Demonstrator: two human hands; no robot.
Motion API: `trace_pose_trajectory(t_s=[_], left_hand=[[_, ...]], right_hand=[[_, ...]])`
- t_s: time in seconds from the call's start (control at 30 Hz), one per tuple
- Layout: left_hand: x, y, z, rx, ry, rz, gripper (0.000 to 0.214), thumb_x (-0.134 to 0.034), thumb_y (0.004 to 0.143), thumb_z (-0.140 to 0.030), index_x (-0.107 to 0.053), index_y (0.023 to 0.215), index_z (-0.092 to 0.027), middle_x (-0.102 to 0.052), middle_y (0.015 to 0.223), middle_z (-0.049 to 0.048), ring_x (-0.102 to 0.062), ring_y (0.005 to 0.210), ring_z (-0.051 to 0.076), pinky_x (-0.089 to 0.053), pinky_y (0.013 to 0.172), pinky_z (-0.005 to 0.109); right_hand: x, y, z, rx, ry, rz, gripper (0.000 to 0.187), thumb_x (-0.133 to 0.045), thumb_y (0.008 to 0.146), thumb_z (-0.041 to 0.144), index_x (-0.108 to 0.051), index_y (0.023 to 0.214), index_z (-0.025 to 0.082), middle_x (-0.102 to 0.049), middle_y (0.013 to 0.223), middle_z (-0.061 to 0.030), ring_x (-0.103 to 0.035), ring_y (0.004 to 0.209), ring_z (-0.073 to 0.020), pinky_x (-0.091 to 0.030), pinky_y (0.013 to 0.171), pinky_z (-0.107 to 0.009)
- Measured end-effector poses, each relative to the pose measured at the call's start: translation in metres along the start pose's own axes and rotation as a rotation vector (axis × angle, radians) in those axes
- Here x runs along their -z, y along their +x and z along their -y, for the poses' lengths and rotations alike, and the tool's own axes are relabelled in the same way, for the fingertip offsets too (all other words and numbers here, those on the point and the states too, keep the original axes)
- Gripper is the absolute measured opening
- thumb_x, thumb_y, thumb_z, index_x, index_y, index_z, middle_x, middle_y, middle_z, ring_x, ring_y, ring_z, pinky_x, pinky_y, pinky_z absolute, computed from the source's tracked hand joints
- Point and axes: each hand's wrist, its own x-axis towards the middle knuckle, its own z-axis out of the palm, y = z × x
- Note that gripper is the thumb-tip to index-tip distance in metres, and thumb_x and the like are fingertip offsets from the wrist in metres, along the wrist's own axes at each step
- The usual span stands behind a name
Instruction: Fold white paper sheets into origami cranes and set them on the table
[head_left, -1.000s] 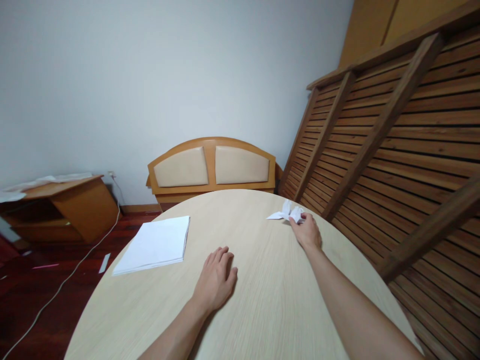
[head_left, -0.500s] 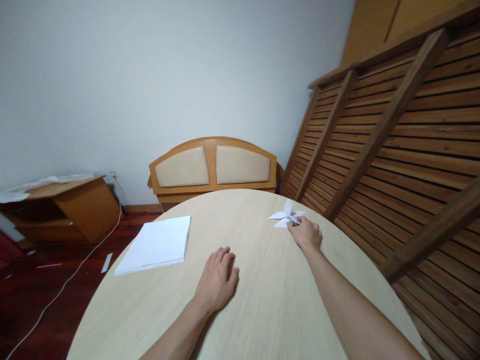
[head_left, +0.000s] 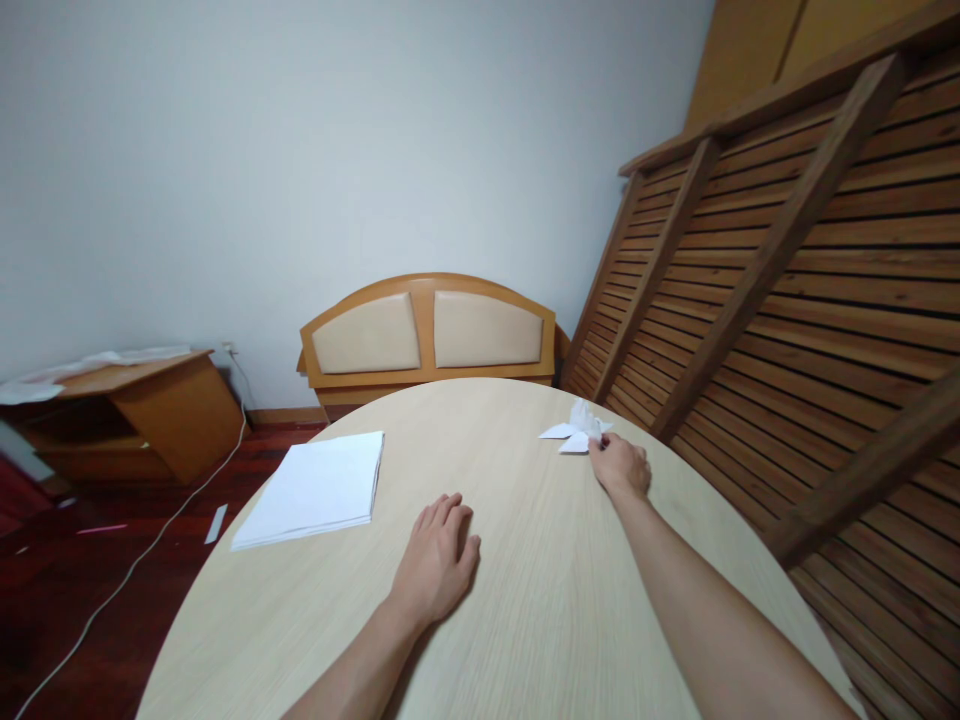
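My left hand (head_left: 436,562) rests palm down on the pale round table (head_left: 525,620), its fingers stretched out and holding nothing. A white folded paper piece with several pointed flaps (head_left: 576,432) is near the table's far right edge. At its right side, my right hand (head_left: 621,466) has its fingers curled in with thumb and fingertips on the paper. How the fingertips meet the paper is partly hidden. A neat stack of white paper sheets (head_left: 315,490) lies on the left part of the table.
Behind the table stands a wooden headboard (head_left: 427,380) with beige panels. Slatted wooden boards (head_left: 750,330) lean along the right side. At left are a low wooden cabinet (head_left: 176,425) and a white cable (head_left: 142,555) on the dark red floor.
My right hand has shifted slightly right along the folded paper, and the paper's flaps have changed position, the back part looking more bunched. My left hand stays in place.
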Motion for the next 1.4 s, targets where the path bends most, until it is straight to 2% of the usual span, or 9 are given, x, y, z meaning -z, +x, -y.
trace_pose_trajectory(t_s=[0.3,0.53,0.8,1.03,1.4], left_hand=[[0.001,0.000,-0.001,0.000,0.002,0.008,0.028,-0.049,0.094,-0.027,-0.059,0.118,-0.017,-0.058,0.135,0.0145,-0.048,0.131,0.031,-0.037,0.111,0.054],[0.001,0.000,-0.001,0.003,0.004,0.002,0.028,-0.050,0.093,-0.027,-0.060,0.118,-0.017,-0.058,0.135,0.0139,-0.049,0.131,0.030,-0.037,0.111,0.052],[-0.001,0.000,0.001,-0.001,0.011,0.004,0.028,-0.050,0.094,-0.027,-0.059,0.118,-0.017,-0.057,0.136,0.0139,-0.048,0.132,0.030,-0.037,0.111,0.051],[0.001,0.001,0.000,0.002,0.015,0.006,0.028,-0.049,0.094,-0.028,-0.059,0.118,-0.017,-0.057,0.137,0.0143,-0.048,0.132,0.030,-0.037,0.112,0.052],[0.001,0.002,-0.002,0.017,0.029,0.046,0.029,-0.049,0.094,-0.027,-0.059,0.119,-0.015,-0.056,0.138,0.0140,-0.046,0.133,0.031,-0.036,0.112,0.051]], right_hand=[[0.004,0.004,0.002,-0.008,0.027,-0.006,0.043,-0.052,0.089,0.052,-0.070,0.114,0.022,-0.071,0.109,-0.0151,-0.059,0.107,-0.0345,-0.049,0.083,-0.045],[0.002,0.006,0.004,0.026,0.002,0.039,0.062,-0.056,0.080,0.069,-0.070,0.114,0.019,-0.069,0.111,-0.0176,-0.059,0.108,-0.0376,-0.048,0.085,-0.047],[-0.008,0.008,0.002,0.013,-0.072,0.027,0.044,-0.059,0.083,0.054,-0.072,0.109,0.020,-0.068,0.113,-0.0165,-0.059,0.108,-0.0357,-0.049,0.085,-0.045],[-0.010,0.010,0.003,0.002,-0.068,0.025,0.040,-0.055,0.087,0.050,-0.073,0.106,0.019,-0.070,0.109,-0.0174,-0.059,0.107,-0.0356,-0.049,0.084,-0.045],[-0.006,0.010,0.004,0.002,-0.041,0.013,0.049,-0.056,0.086,0.056,-0.070,0.112,0.018,-0.069,0.114,-0.0164,-0.060,0.108,-0.0355,-0.049,0.084,-0.045]])
